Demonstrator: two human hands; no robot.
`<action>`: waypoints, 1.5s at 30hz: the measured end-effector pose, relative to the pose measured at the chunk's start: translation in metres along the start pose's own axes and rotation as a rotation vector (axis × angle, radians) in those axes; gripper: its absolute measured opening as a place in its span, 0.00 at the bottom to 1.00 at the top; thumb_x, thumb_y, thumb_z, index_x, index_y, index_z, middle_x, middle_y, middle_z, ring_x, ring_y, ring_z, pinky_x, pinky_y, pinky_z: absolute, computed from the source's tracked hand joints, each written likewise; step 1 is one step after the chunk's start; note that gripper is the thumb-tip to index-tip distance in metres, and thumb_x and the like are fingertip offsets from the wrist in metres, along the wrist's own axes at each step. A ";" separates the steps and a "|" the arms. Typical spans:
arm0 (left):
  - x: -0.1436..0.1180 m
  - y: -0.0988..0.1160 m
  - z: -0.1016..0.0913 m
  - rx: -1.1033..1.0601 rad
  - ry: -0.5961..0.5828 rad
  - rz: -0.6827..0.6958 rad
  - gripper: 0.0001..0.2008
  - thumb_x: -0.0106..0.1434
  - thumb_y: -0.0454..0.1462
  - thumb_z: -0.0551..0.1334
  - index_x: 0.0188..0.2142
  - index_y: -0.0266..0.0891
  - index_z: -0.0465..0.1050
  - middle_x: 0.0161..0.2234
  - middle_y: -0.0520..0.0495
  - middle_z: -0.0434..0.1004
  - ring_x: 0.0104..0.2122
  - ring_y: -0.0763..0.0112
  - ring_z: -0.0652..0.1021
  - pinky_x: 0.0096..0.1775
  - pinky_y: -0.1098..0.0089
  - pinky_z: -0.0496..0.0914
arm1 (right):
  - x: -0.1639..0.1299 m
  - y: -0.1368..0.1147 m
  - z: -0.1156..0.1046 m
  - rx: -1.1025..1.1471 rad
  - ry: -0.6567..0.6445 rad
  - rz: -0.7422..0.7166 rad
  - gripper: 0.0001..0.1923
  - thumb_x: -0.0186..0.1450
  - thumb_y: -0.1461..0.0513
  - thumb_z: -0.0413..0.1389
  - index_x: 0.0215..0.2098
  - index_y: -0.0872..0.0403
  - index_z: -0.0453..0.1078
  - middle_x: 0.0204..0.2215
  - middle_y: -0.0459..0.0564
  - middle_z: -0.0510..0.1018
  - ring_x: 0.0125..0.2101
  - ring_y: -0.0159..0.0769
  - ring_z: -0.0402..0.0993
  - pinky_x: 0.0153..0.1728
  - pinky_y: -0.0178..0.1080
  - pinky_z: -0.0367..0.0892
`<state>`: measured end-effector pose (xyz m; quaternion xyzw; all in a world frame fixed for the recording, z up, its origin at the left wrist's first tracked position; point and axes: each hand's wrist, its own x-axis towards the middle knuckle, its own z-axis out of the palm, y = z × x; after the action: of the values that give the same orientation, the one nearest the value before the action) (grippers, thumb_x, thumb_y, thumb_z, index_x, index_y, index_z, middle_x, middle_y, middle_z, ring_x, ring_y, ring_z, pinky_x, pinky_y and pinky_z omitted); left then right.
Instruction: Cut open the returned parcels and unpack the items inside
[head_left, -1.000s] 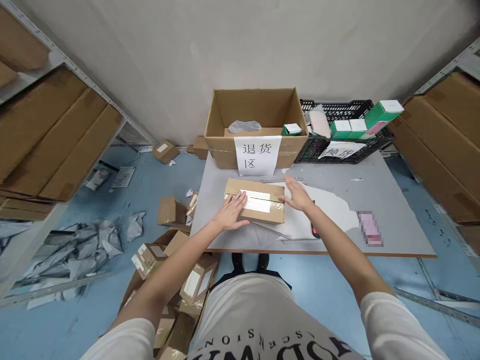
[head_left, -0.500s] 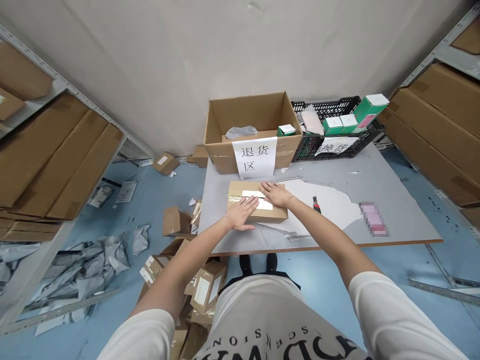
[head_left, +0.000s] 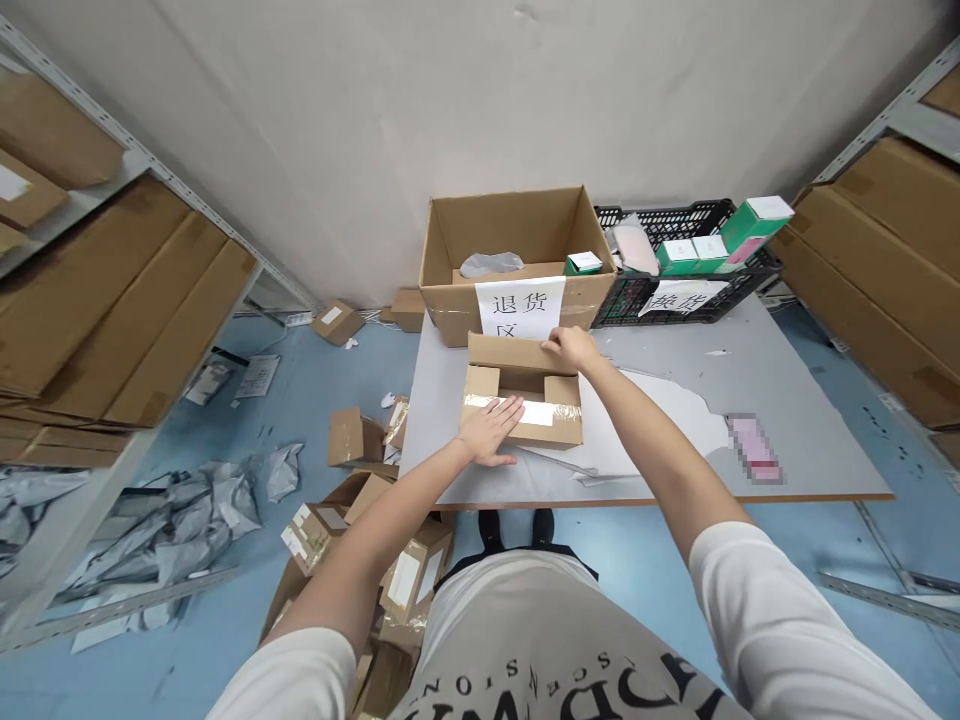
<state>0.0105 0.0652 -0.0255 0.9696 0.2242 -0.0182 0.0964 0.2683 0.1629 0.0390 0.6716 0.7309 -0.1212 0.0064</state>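
Note:
A small cardboard box [head_left: 553, 434] sits on the table in front of me, its far flap standing up and a dark gap showing between the flaps. Tape and a white label [head_left: 537, 413] run along its near flap. My left hand [head_left: 486, 432] lies flat on the near left part of the box, fingers stretched out. At the far right corner, my right hand [head_left: 574, 347] has its fingers closed over the edge of the raised flap [head_left: 506, 350]. What lies inside the small box is too dark to make out.
Behind it stand a large open carton [head_left: 448, 305] with a paper sign and a black crate [head_left: 622, 300] holding green boxes. White paper [head_left: 660, 400] and a blurred pink item [head_left: 754, 448] lie to the right. Cartons [head_left: 409, 580] pile up on the floor below left.
The box top has come open: its far flap now stands up, with my right hand moved to that flap's edge. My left hand stays flat on the near side. The red-and-black cutter is no longer visible.

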 end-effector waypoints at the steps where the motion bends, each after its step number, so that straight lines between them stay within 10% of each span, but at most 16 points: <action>1: 0.000 0.000 0.000 -0.006 -0.002 0.000 0.51 0.55 0.59 0.53 0.65 0.25 0.38 0.66 0.29 0.37 0.65 0.51 0.41 0.61 0.54 0.39 | 0.005 0.002 0.005 0.020 0.021 0.075 0.21 0.66 0.49 0.47 0.47 0.52 0.70 0.44 0.58 0.75 0.47 0.47 0.70 0.47 0.45 0.60; 7: -0.001 -0.002 -0.007 -0.078 0.030 -0.040 0.47 0.58 0.57 0.52 0.65 0.28 0.38 0.66 0.32 0.37 0.65 0.54 0.41 0.62 0.56 0.40 | 0.004 0.009 0.045 0.115 0.227 0.265 0.29 0.65 0.52 0.49 0.60 0.55 0.56 0.58 0.65 0.61 0.58 0.53 0.56 0.54 0.58 0.50; 12: -0.014 -0.035 -0.031 -0.165 0.077 -0.283 0.47 0.57 0.58 0.53 0.65 0.29 0.41 0.65 0.32 0.44 0.65 0.52 0.46 0.61 0.51 0.40 | -0.044 0.011 0.042 0.028 0.447 -0.191 0.27 0.66 0.59 0.45 0.62 0.59 0.53 0.64 0.64 0.50 0.64 0.52 0.41 0.58 0.60 0.42; 18: -0.031 -0.079 -0.050 -0.299 -0.038 -0.293 0.56 0.42 0.58 0.66 0.63 0.29 0.51 0.62 0.31 0.54 0.63 0.49 0.54 0.61 0.55 0.49 | -0.117 -0.028 0.051 -0.039 0.195 -0.648 0.36 0.62 0.51 0.51 0.63 0.60 0.51 0.63 0.65 0.54 0.63 0.53 0.47 0.60 0.56 0.43; 24: -0.024 -0.083 -0.051 -0.495 -0.024 -0.437 0.38 0.58 0.56 0.53 0.61 0.34 0.58 0.62 0.39 0.57 0.63 0.59 0.55 0.60 0.64 0.51 | -0.125 -0.064 0.049 -0.102 0.064 -0.306 0.30 0.60 0.62 0.55 0.60 0.58 0.55 0.49 0.62 0.70 0.50 0.49 0.66 0.51 0.49 0.59; 28: -0.019 -0.087 -0.051 -0.614 -0.021 -0.531 0.34 0.62 0.55 0.47 0.59 0.35 0.61 0.61 0.41 0.59 0.63 0.60 0.56 0.61 0.63 0.48 | -0.158 -0.072 0.050 -0.143 0.088 -0.340 0.16 0.65 0.69 0.45 0.49 0.51 0.65 0.40 0.58 0.74 0.40 0.43 0.71 0.39 0.40 0.66; 35: -0.009 -0.073 -0.041 -0.442 -0.042 -0.548 0.48 0.48 0.58 0.61 0.61 0.31 0.57 0.62 0.33 0.54 0.63 0.53 0.53 0.61 0.62 0.50 | -0.219 -0.085 0.103 -0.018 0.072 -0.459 0.20 0.65 0.66 0.47 0.55 0.56 0.63 0.58 0.59 0.64 0.59 0.47 0.58 0.56 0.48 0.56; 45: 0.012 -0.024 -0.009 -0.439 0.057 -0.951 0.64 0.39 0.55 0.68 0.64 0.27 0.34 0.64 0.22 0.24 0.63 0.34 0.42 0.53 0.41 0.56 | -0.133 -0.063 0.036 0.138 -0.180 0.179 0.29 0.61 0.51 0.54 0.54 0.61 0.64 0.54 0.67 0.66 0.52 0.51 0.67 0.51 0.44 0.63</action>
<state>0.0109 0.0931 -0.0224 0.7177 0.6407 0.0139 0.2724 0.2134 0.0213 0.0374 0.7195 0.6544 -0.2298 0.0367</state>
